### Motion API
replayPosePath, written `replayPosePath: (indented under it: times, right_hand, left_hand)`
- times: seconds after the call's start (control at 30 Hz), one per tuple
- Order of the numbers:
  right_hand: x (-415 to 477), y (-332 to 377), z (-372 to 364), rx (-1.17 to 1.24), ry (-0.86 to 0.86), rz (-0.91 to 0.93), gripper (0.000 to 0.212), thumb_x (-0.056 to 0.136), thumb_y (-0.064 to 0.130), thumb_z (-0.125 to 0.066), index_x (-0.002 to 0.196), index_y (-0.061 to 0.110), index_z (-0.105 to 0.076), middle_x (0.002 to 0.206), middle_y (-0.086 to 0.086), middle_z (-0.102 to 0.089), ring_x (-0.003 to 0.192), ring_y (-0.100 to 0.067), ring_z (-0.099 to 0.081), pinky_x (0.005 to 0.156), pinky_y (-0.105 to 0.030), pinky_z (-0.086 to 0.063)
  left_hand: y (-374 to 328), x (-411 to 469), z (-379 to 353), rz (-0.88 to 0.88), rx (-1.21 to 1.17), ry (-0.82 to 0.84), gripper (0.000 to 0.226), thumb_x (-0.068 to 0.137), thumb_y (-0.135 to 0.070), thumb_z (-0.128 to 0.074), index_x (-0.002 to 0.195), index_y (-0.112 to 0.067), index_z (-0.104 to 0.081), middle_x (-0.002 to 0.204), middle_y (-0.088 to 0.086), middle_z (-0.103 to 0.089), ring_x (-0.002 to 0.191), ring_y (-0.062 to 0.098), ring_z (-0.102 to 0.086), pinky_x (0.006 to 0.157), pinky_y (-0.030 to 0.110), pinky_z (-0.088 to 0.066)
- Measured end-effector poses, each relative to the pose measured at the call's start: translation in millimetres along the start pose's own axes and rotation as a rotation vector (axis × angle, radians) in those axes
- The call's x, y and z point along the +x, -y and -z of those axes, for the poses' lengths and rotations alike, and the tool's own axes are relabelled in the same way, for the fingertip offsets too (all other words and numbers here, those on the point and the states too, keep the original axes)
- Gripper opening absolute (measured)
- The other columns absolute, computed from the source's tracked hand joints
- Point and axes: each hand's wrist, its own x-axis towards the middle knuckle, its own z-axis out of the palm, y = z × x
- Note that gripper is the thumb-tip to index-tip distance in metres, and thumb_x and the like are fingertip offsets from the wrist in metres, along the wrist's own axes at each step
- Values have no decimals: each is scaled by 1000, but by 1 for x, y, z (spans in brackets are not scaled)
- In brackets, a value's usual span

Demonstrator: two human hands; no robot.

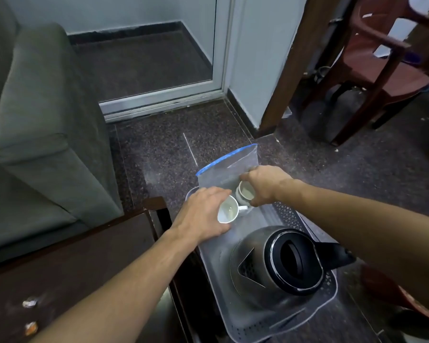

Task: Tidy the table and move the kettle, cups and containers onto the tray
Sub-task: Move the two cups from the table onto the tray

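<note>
A grey perforated tray (292, 216) sits to the right of the dark wooden table (67, 263). A steel kettle (278, 266) with a black lid and handle stands on the tray's near half. At the tray's far end my left hand (203, 216) grips a white cup (229, 211), tilted with its mouth toward me. My right hand (265, 184) holds a second white cup (245, 191) just beyond it. A clear zip bag (223, 172) with a blue seal stands behind both cups.
A green sofa (42, 125) is at the left. Two crumpled wrappers (30, 315) lie on the table's near left. A brown plastic chair (382, 70) and a wooden post stand at the far right on the dark speckled floor.
</note>
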Motion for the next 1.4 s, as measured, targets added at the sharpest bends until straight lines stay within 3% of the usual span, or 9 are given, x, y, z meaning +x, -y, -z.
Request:
replayPosePath:
  times: [0.27, 0.47, 0.57, 0.67, 0.8, 0.9, 1.03, 1.2, 1.4]
  right_hand:
    - [3, -10, -19, 91, -57, 11, 75, 71, 61, -81, 133, 25, -58, 131, -1, -64, 115, -28, -66, 90, -40, -55]
    - [-8, -23, -21, 183, -56, 63, 87, 78, 45, -82, 152, 24, -42, 147, -3, -48, 125, -28, -60, 99, -37, -51]
    - [-17, -42, -18, 312, -50, 84, 68, 78, 27, -83, 141, 22, -57, 125, -4, -57, 112, -25, -62, 88, -24, -45]
    - [-30, -55, -18, 445, 15, 75, 38, 80, 29, -83, 117, 25, -74, 101, 5, -71, 89, -17, -66, 76, -24, -46]
    - [-36, -52, -33, 479, 153, 113, 32, 84, 44, -82, 113, 31, -76, 78, 14, -66, 69, -1, -59, 68, -19, -43]
    - [-30, -50, -48, 528, 144, 117, 14, 90, 34, -78, 101, 25, -79, 68, 16, -63, 60, 4, -55, 64, -15, -40]
    - [-27, -50, -58, 495, 142, 126, 10, 92, 30, -75, 83, 25, -74, 74, 6, -69, 67, -8, -58, 65, -20, -44]
    - [-30, -61, -68, 460, 66, 131, 13, 93, 28, -75, 94, 16, -80, 81, -3, -75, 75, -17, -65, 68, -25, -46]
    - [-28, -63, -68, 363, 69, 148, 16, 91, 27, -74, 89, 12, -77, 77, -5, -73, 72, -21, -62, 69, -32, -48]
  left_hand:
    - [-16, 16, -19, -91, -35, 63, 88, 74, -46, -82, 151, -23, -48, 149, -6, -52, 129, 20, -53, 110, 31, -38]
    - [-27, 22, -27, -92, -49, 36, 85, 74, -46, -82, 148, -21, -51, 146, -3, -56, 126, 24, -56, 108, 33, -41]
    - [-28, 22, -29, -93, -57, 27, 82, 73, -45, -82, 146, -21, -54, 143, -3, -59, 122, 25, -59, 105, 34, -44]
    - [-28, 25, -31, -97, -56, 15, 83, 71, -45, -84, 144, -20, -55, 139, -2, -61, 120, 25, -60, 102, 33, -45]
    - [-29, 29, -37, -104, -62, 0, 74, 72, -45, -84, 137, -20, -60, 133, -1, -64, 117, 25, -62, 99, 36, -48]
    - [-30, 33, -41, -111, -83, -10, 69, 72, -43, -84, 133, -19, -63, 130, 0, -65, 115, 25, -63, 96, 36, -50]
    - [-24, 37, -45, -120, -139, 5, 69, 72, -45, -84, 133, -21, -63, 133, -3, -62, 118, 22, -62, 96, 35, -50]
    - [-17, 40, -50, -125, -161, 62, 88, 69, -46, -89, 145, -23, -52, 145, -8, -53, 130, 15, -53, 102, 27, -43]
    - [-17, 46, -45, -122, -130, 101, 94, 66, -48, -91, 146, -20, -50, 146, -5, -53, 132, 15, -52, 103, 29, -42]
